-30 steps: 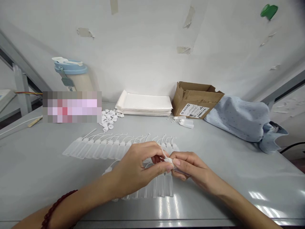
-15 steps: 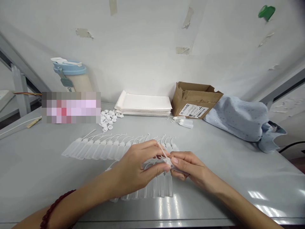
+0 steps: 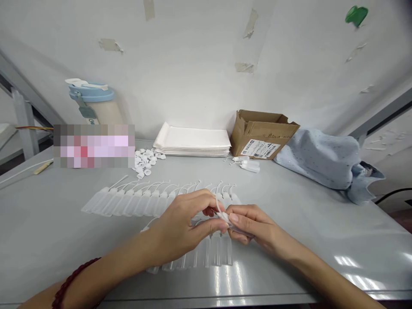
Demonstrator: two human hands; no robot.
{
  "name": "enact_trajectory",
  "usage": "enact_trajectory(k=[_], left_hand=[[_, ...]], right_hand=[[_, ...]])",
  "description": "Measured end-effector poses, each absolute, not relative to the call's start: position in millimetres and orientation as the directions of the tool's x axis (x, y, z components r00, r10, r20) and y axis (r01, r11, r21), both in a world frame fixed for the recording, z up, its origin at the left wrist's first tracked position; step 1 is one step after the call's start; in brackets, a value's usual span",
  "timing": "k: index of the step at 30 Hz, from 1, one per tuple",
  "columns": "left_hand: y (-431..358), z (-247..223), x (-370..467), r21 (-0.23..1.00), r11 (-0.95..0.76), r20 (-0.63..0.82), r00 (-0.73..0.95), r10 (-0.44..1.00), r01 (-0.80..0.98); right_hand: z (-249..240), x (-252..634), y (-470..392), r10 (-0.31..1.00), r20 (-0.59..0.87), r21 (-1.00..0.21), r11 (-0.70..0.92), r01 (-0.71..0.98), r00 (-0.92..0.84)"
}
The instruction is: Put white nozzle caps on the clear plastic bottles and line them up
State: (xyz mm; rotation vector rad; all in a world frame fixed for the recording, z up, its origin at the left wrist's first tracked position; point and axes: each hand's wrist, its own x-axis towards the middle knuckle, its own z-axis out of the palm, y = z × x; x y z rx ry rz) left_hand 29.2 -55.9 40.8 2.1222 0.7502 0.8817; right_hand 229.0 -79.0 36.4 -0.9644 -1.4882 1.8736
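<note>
Both hands meet at a small translucent plastic bottle (image 3: 223, 215) with a thin white strap at its neck. My right hand (image 3: 252, 223) is closed around the bottle's body and hides most of it. With thumb and fingers, my left hand (image 3: 193, 223) pinches at its neck end, where the strap curves up. Behind the hands runs a row of similar bottles (image 3: 128, 201), their straps pointing away from me. A second row of bottles (image 3: 206, 253) lies nearer, partly covered by my left hand and forearm.
White caps (image 3: 146, 161) lie in a loose pile at the back left. A stack of white envelopes (image 3: 196, 139), an open cardboard box (image 3: 262, 133) and a pale blue cloth (image 3: 322, 159) line the wall. Small bottles (image 3: 249, 165) lie before the box. A blue-lidded cup (image 3: 96, 98) stands left.
The strap at the bottle's neck has bent into more of a curve, and my left fingertips have come closer to the neck. My right hand keeps its hold, and the view has shifted slightly.
</note>
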Motion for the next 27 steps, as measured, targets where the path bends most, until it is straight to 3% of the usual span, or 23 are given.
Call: enact_trajectory(k=[8, 14, 22, 27], left_hand=[[-55.4, 35.7, 29.4, 0.769, -0.63, 0.461, 0.586, 0.667, 0.111], [-55.2, 40.3, 29.9, 0.869, -0.472, 0.298, 0.602, 0.74, 0.151], [-55.1, 36.9, 26.9, 0.725, -0.68, 0.464, 0.653, 0.598, 0.108], [-57.2, 35.7, 26.0, 0.693, -0.718, 0.524, 0.642, 0.559, 0.06]], right_hand=[[34.5, 227.6, -79.1, 0.778, -0.232, -0.965, -0.26, 0.037, -0.584], [34.8, 227.9, -80.1, 0.788, -0.176, -0.98, -0.194, 0.034, -0.589], [32.3, 227.4, -80.0, 0.754, -0.234, -0.953, -0.303, -0.01, -0.614], [28.7, 228.2, -78.6, 0.707, -0.268, -0.917, -0.396, -0.053, -0.655]])
